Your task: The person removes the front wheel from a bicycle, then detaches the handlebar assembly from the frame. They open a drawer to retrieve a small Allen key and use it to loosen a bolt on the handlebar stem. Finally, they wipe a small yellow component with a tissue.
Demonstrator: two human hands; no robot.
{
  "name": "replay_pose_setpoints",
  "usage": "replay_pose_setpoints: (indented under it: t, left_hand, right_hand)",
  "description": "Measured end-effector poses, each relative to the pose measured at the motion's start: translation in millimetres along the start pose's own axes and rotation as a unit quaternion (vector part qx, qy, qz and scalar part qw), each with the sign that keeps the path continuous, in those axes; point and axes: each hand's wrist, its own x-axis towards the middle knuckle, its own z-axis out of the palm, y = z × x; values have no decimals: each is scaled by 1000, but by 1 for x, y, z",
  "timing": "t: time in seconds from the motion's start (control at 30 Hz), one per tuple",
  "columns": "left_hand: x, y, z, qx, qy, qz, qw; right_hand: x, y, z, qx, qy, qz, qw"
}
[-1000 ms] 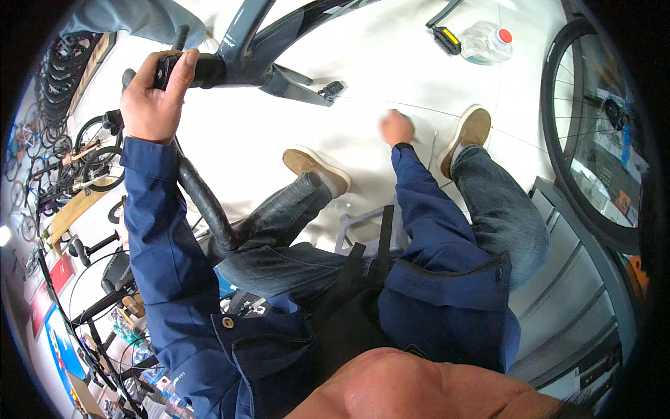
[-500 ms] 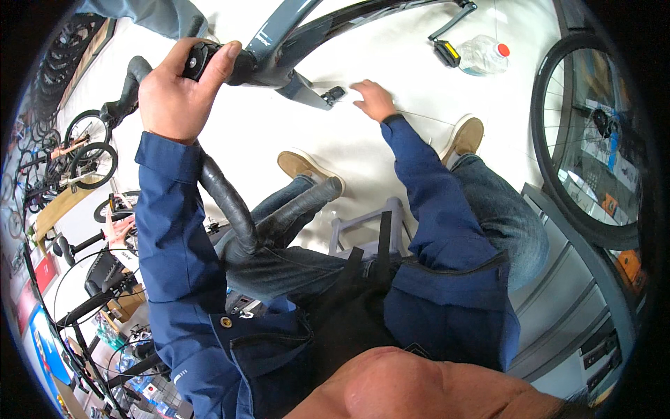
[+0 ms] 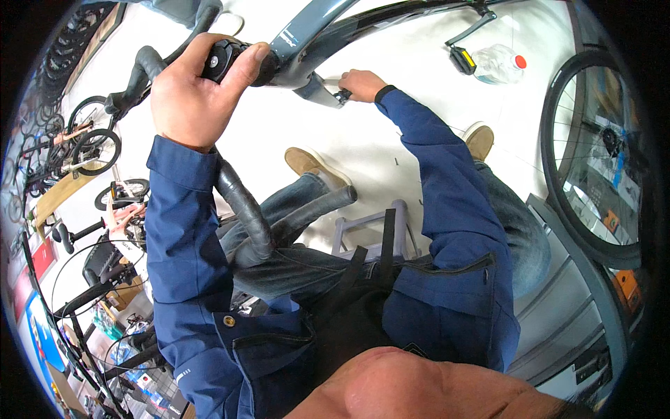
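Note:
My left hand [image 3: 199, 98] is wrapped round the black stem [image 3: 218, 61] at the front of a dark grey bike frame [image 3: 307, 35]. The black drop handlebar [image 3: 241, 199] runs out on both sides of this hand, one curved end near my legs. Below the frame, my right hand [image 3: 364, 85] has its fingers closed on a small black part [image 3: 343, 96] at the tip of the grey fork [image 3: 317, 91]. Its fingertips are partly hidden, so the grip's detail is unclear. No wheel sits in the fork.
A pedal [image 3: 462, 60] on its crank hangs near a clear plastic bottle [image 3: 497, 64] with a red cap. To the right leans a loose wheel [image 3: 551, 140]. A grey stool [image 3: 398, 230] stands by my legs. Several bikes [image 3: 94, 150] and parts crowd the left side.
My right hand has moved left to the fork tip and closed on the black part there. The stem, still in my left hand, and the frame appear slightly farther right.

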Motion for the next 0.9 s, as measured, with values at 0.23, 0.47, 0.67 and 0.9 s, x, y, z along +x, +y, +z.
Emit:
replay_pose_setpoints:
  t: [0.23, 0.47, 0.67, 0.9]
  left_hand:
    - [-4, 8, -1, 25, -10, -14, 1000]
    - [-6, 9, -1, 11, -8, -9, 1000]
    - [-6, 8, 1, 1, -12, -8, 1000]
    - [-8, 11, 3, -34, -17, -38, 999]
  right_hand:
    - [-5, 12, -4, 48, 1, -28, 998]
    - [-40, 56, -14, 76, 79, 10, 994]
    - [-144, 112, 18, 76, 63, 217, 971]
    - [-212, 125, 41, 17, 210, 366, 907]
